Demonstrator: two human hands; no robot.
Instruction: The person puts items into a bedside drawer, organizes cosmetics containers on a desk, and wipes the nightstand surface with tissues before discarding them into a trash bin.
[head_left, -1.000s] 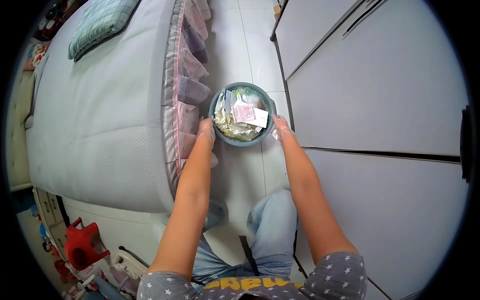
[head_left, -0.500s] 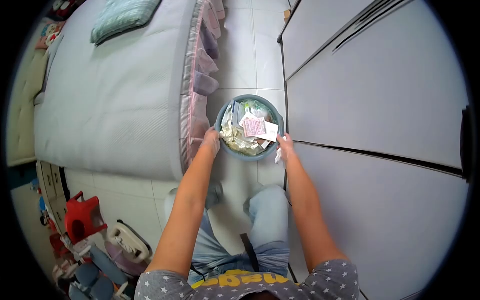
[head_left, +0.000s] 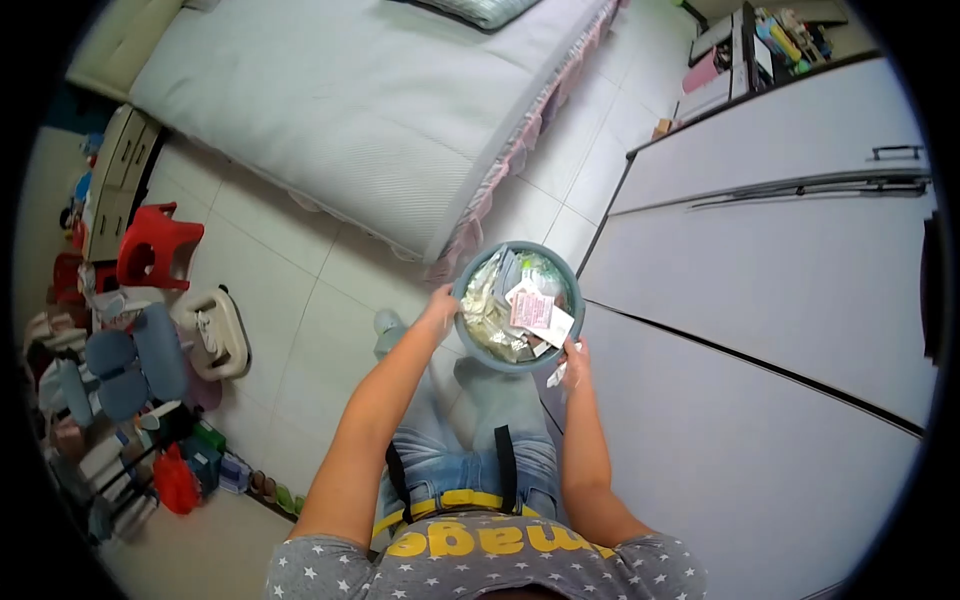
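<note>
The wardrobe [head_left: 720, 450] stood at three o'clock, the bed [head_left: 330, 110] at eleven. Near mid-view hung the round bin [head_left: 477, 353], full of wrappers. The left hand [head_left: 439, 306] curled nearly closed on its rim at nine o'clock; the right hand [head_left: 576, 364], likewise curled, held it between four and five. A pink slip [head_left: 532, 310] lay on top.

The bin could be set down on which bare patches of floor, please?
For the bin, bare tiles lie between the bed and red stool, and in the strip between bed and wardrobe. Lower left, around the red bag, is crowded.
</note>
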